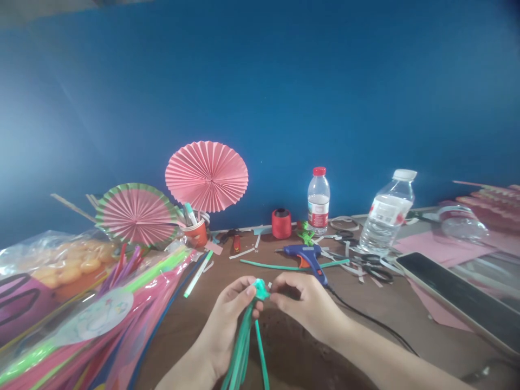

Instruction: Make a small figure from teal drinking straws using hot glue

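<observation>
My left hand [233, 306] is closed around a bundle of teal-green pipe cleaners [240, 352]. Their long stems hang down below my fingers, and one stem [262, 355] hangs apart to the right. At the top, a bunched teal head [260, 290] pokes out between my left thumb and fingers. My right hand [300, 300] is closed in a pinch, thumb against index finger, right at the edge of that head. Whatever the right fingertips hold is too small to make out. Another teal pipe cleaner [280, 266] lies on the table beyond, passing by a blue glue gun [305, 257].
Bags of coloured pipe cleaners [105, 319] fill the left. Behind stand paper fans [207, 176], a cup of pens [195, 233], red thread [281, 223] and water bottles [319, 200]. Scissors [376, 268] and a phone [459, 298] lie right; the glue gun's cord [374, 319] trails nearby.
</observation>
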Action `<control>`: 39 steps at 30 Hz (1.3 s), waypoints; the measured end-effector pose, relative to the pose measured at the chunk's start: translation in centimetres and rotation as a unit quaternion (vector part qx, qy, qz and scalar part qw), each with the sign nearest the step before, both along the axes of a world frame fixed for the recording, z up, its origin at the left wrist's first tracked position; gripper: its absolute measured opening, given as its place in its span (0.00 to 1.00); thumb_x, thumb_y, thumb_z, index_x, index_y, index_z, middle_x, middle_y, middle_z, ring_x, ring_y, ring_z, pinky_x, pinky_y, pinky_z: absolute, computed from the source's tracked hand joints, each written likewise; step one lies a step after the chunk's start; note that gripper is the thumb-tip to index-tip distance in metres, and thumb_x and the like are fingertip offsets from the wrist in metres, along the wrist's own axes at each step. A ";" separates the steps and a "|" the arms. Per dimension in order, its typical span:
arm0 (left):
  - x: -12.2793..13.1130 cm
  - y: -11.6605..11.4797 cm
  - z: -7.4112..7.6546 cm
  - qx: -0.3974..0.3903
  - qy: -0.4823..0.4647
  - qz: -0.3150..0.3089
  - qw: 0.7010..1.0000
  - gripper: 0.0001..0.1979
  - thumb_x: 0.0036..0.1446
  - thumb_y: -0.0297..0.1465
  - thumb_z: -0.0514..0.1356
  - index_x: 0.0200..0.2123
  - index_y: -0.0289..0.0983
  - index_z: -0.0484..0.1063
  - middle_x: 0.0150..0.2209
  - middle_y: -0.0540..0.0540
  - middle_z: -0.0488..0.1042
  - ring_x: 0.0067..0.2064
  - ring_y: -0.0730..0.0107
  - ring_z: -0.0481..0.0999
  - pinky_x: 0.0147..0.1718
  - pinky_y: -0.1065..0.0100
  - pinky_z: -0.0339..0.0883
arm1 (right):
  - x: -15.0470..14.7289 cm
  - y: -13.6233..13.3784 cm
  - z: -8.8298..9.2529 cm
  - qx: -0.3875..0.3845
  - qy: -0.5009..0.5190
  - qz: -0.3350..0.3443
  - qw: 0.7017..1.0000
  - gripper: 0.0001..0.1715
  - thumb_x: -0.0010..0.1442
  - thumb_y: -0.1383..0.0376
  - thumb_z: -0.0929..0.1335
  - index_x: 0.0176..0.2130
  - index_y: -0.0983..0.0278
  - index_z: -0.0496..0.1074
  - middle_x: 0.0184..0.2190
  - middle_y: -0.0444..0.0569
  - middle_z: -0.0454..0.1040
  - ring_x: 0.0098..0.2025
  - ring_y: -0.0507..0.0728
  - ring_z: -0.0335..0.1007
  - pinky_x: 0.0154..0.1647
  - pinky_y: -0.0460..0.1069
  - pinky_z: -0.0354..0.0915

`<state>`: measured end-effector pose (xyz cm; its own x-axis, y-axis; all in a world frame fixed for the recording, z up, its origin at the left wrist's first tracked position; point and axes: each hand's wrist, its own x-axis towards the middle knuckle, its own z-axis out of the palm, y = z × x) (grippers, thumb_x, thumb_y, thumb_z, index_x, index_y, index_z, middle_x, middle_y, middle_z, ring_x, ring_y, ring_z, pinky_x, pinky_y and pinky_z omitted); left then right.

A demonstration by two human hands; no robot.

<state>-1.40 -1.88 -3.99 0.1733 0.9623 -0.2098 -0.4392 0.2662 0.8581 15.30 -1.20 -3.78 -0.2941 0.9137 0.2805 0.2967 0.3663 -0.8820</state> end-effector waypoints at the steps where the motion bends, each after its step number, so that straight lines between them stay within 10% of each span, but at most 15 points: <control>1: -0.1 0.0 -0.1 -0.006 -0.009 -0.012 1.000 0.06 0.46 0.28 0.64 0.31 0.35 0.72 0.24 0.52 0.71 0.22 0.82 0.68 0.22 0.81 0.62 | 0.1 0.2 0.0 -0.008 0.000 0.001 1.000 0.03 0.53 0.66 0.67 0.29 0.64 0.71 0.26 0.42 0.73 0.30 0.53 0.68 0.32 0.45 0.62; 24: 0.4 -0.6 -0.1 -0.015 -0.070 -0.155 0.985 0.06 0.49 0.29 0.63 0.31 0.33 0.71 0.29 0.49 0.68 0.26 0.80 0.68 0.26 0.78 0.63 | 0.5 -0.1 -0.2 0.046 0.088 0.144 0.985 0.16 0.49 0.64 0.71 0.41 0.58 0.74 0.34 0.44 0.68 0.34 0.51 0.67 0.35 0.45 0.64; 31: 0.6 -0.6 0.3 0.107 0.074 -0.044 0.990 0.05 0.51 0.32 0.60 0.31 0.38 0.68 0.26 0.51 0.69 0.26 0.76 0.68 0.26 0.75 0.63 | 0.2 -0.4 0.3 0.041 0.035 0.057 0.997 0.07 0.50 0.68 0.70 0.33 0.63 0.73 0.28 0.43 0.69 0.30 0.51 0.65 0.30 0.44 0.61; 39: -0.2 -1.3 -0.9 0.315 0.334 0.033 0.888 0.08 0.48 0.27 0.62 0.35 0.40 0.72 0.42 0.43 0.72 0.43 0.59 0.73 0.41 0.65 0.67 | -0.9 -0.8 -0.6 -0.047 0.093 -0.039 0.994 0.07 0.48 0.68 0.70 0.32 0.64 0.74 0.26 0.43 0.72 0.28 0.52 0.66 0.29 0.45 0.61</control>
<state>-1.65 -3.14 -4.85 0.1510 0.9288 0.3384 0.2275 -0.3658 0.9025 14.38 -1.96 -4.38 -0.1715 0.9564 0.2366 0.1496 0.2626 -0.9532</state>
